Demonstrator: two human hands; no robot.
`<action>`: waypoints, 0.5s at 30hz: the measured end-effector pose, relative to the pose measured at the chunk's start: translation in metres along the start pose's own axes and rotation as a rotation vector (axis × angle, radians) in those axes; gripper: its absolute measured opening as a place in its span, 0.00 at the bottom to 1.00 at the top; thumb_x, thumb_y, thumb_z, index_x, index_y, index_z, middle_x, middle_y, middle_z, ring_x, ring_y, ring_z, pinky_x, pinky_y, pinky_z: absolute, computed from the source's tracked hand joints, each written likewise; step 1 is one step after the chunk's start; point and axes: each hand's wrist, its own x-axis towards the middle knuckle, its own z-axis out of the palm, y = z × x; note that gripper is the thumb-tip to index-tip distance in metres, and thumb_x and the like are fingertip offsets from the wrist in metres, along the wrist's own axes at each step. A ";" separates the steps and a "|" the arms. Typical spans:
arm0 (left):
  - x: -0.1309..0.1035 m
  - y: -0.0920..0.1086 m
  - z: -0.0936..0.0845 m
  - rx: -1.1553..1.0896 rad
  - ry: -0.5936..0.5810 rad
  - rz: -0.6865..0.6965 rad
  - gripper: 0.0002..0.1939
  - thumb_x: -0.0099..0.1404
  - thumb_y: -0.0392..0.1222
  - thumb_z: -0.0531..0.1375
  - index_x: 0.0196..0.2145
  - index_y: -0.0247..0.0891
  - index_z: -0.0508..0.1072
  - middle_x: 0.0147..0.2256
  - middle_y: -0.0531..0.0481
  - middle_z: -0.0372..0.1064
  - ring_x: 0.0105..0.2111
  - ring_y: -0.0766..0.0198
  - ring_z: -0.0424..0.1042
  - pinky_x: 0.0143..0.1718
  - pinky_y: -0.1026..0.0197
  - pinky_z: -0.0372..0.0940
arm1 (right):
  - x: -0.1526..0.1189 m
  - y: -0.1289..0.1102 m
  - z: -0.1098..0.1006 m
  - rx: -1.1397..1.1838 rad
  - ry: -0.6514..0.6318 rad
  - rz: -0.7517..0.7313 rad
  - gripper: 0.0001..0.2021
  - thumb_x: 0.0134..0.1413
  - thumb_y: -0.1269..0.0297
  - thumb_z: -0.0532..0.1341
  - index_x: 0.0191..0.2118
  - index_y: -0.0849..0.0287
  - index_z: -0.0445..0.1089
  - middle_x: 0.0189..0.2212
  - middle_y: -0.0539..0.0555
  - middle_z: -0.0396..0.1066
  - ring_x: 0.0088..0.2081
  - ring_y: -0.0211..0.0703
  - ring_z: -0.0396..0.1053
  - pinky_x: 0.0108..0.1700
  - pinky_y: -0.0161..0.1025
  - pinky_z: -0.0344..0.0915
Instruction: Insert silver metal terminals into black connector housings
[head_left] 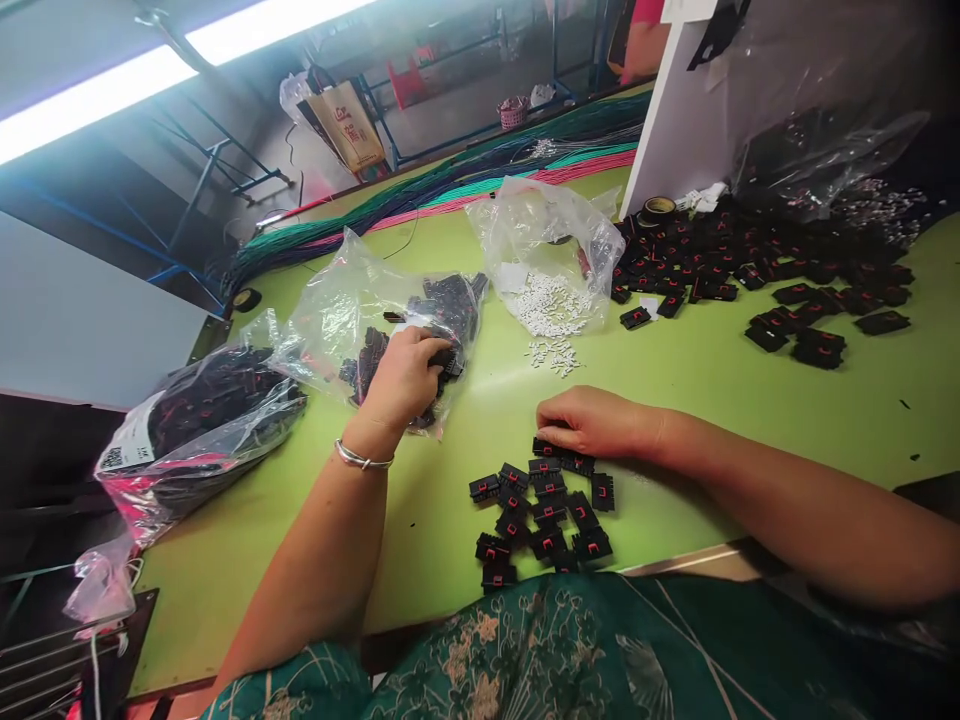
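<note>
My left hand (405,372) reaches over a clear plastic bag (322,318) of small black plastic parts. Its fingers are curled closed around a black connector (450,362) at the bag's heap; the fingertips are partly hidden. Closer to me, my right hand (589,418) is closed, thumb and fingers pinching a black connector (545,447) at the top of a loose group. Several black connectors with red clips (550,512) lie in this group on the green table (435,510), between my hands and my body.
An open clear bag (551,240) has small white pieces (553,353) spilling from it. Many black connectors (697,250) are heaped at the right, beside a tape roll (658,208). A filled bag (217,420) lies left. Bundled coloured wires (450,195) run along the back.
</note>
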 end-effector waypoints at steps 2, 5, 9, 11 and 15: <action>0.004 0.002 0.003 0.018 -0.030 0.024 0.23 0.56 0.30 0.56 0.48 0.36 0.77 0.47 0.39 0.70 0.50 0.48 0.67 0.54 0.51 0.63 | -0.001 0.000 -0.001 0.007 -0.010 -0.011 0.11 0.62 0.64 0.55 0.34 0.61 0.73 0.30 0.56 0.74 0.28 0.37 0.62 0.32 0.35 0.54; 0.007 0.005 0.009 0.060 -0.030 0.014 0.25 0.57 0.29 0.54 0.51 0.33 0.75 0.49 0.37 0.68 0.50 0.48 0.67 0.52 0.51 0.64 | -0.004 -0.001 -0.007 0.026 -0.014 -0.032 0.10 0.61 0.66 0.56 0.32 0.62 0.73 0.29 0.55 0.73 0.28 0.36 0.61 0.32 0.35 0.53; 0.008 0.003 0.021 0.094 0.032 -0.031 0.19 0.61 0.33 0.53 0.47 0.32 0.76 0.49 0.36 0.69 0.50 0.47 0.69 0.52 0.50 0.64 | -0.011 0.004 -0.024 0.139 0.172 -0.001 0.10 0.59 0.65 0.56 0.30 0.62 0.71 0.27 0.52 0.71 0.29 0.36 0.61 0.34 0.35 0.55; 0.007 0.002 0.023 0.077 0.075 -0.054 0.17 0.62 0.35 0.53 0.44 0.31 0.77 0.49 0.35 0.70 0.50 0.46 0.69 0.53 0.50 0.64 | -0.013 0.011 -0.033 0.223 0.366 0.069 0.10 0.58 0.64 0.56 0.29 0.62 0.70 0.25 0.50 0.68 0.28 0.35 0.61 0.34 0.35 0.56; -0.001 0.006 0.009 -0.057 0.187 -0.115 0.15 0.65 0.38 0.53 0.44 0.35 0.76 0.48 0.37 0.72 0.50 0.47 0.69 0.54 0.48 0.63 | -0.013 0.029 -0.042 0.274 0.655 0.237 0.08 0.55 0.65 0.57 0.29 0.62 0.69 0.25 0.50 0.67 0.28 0.36 0.61 0.34 0.36 0.57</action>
